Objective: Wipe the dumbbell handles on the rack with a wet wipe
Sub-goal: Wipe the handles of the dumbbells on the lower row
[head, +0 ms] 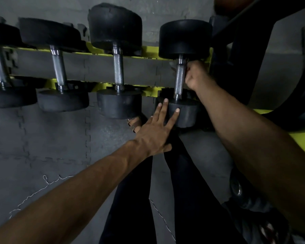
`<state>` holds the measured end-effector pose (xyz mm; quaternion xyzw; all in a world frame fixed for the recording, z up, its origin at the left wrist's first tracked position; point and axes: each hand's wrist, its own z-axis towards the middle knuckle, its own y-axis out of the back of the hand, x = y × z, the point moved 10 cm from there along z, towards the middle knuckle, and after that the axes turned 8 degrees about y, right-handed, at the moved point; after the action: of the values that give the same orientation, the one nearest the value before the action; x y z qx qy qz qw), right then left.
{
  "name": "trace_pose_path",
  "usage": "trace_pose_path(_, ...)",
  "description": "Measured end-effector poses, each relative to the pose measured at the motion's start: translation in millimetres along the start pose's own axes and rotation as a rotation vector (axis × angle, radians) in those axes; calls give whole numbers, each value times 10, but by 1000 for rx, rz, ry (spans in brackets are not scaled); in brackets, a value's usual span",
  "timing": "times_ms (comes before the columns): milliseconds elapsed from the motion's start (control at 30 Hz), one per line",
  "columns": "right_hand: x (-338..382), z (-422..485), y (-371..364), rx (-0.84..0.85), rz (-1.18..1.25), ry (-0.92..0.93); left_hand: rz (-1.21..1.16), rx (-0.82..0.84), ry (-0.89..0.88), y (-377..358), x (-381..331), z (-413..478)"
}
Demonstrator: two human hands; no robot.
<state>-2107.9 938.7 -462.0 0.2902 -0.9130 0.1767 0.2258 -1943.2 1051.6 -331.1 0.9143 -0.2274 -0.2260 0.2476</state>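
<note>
Several black dumbbells lie across a yellow rack (151, 50), chrome handles pointing toward me. My left hand (157, 131) lies flat with straight fingers on the near head (185, 113) of the rightmost dumbbell. My right hand (197, 76) is curled against the right side of that dumbbell's knurled handle (179, 80). A pale scrap of wipe (173, 66) seems to show at the handle's far side, mostly hidden by the fingers. The neighbouring handle (118, 71) stands free to the left.
Grey interlocking floor mats (51, 138) lie under the rack. My dark trouser legs (165, 191) and a foot (136, 123) stand below the rack's front. A black machine frame (253, 59) rises close on the right. A thin thread (42, 187) lies on the mat.
</note>
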Motion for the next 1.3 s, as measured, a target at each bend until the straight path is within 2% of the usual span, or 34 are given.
trace_pose_path(33,7,-36,20,-54,-14,54,-1,6,-1,-1,-6,-3)
trace_pose_path(100,66,-152,208,-202,-192,247,5,2,-3,-1,-8,-5)
trace_pose_path(167,282,-365,322,-298,-468,561,10,-3,-2,-9,-5,-14)
trace_pose_path(200,390,-467,296,-279,-637,724,11,-6,-2,-14,-7,-11)
trace_pose_path(267,507,-652,103,-140,-1018,1024,8,-9,1,-24,-16,-9)
trace_pose_path(333,469,-818,-162,84,-1373,1289,11,-10,4,-26,-18,-7)
trace_pose_path(400,382,-899,-345,256,-1702,1483,16,-9,2,-32,-14,-1)
trace_pose_path(467,404,-807,-378,328,-1851,1502,20,-6,-1,-40,-2,4)
trace_pose_path(533,377,-720,-345,417,-1935,1399,22,-3,0,-45,9,13)
trace_pose_path(567,268,-763,-344,531,-1982,1382,20,1,2,-43,13,13)
trace_pose_path(667,-117,-1033,-354,1020,-2170,1420,24,7,10,-20,6,-4)
trace_pose_path(700,-63,-1028,-405,1041,-2214,1418,25,11,13,-13,-3,-10)
trace_pose_path(800,379,-840,-640,679,-2226,1332,26,18,24,7,-13,-9)
trace_pose_path(833,373,-828,-678,635,-2253,1298,30,19,26,12,-11,-9)
trace_pose_path(867,228,-848,-697,699,-2343,1264,36,18,28,18,-9,-11)
trace_pose_path(933,-108,-978,-618,983,-2478,1177,40,20,30,24,-15,-21)
trace_pose_path(967,-103,-987,-610,1016,-2534,1159,38,22,31,21,-18,-22)
trace_pose_path(1100,215,-817,-738,728,-2643,1222,24,23,38,-1,-13,-21)
trace_pose_path(1133,145,-852,-674,790,-2669,1166,26,22,36,-6,-9,-17)
trace_pose_path(1200,-118,-1113,-520,1165,-2567,1047,23,17,31,-10,-5,-9)
trace_pose_path(1233,-153,-1210,-496,1284,-2490,1048,19,20,28,-8,-8,-8)
trace_pose_path(1267,-85,-1272,-521,1312,-2433,1126,16,28,28,-3,-14,-14)
trace_pose_path(1300,5,-1212,-545,1272,-2396,1235,17,34,30,-3,-19,-21)
